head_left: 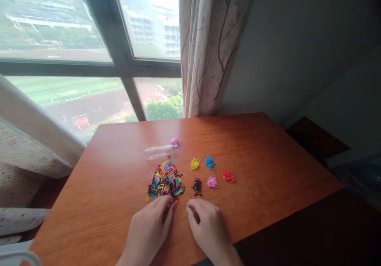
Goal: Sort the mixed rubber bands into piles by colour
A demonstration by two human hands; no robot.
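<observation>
A heap of mixed coloured rubber bands (166, 180) lies in front of my left hand (151, 222). The left thumb and forefinger are pinched together at the heap's near edge, with a red rubber band (176, 203) at their tips. My right hand (208, 222) is curled beside it, thumb and forefinger closed; whatever may be between them is hidden. Just beyond the right hand is a small pile of black bands (197, 184). Other small piles are yellow bands (195, 164), blue bands (210, 162), pink bands (212, 182) and red bands (228, 176).
A clear plastic container (160, 152), apparently lying on its side with a pink part (175, 140) at one end, rests behind the heap. The brown wooden table (268, 170) meets a window at the back. Curtains (202, 51) hang beside it.
</observation>
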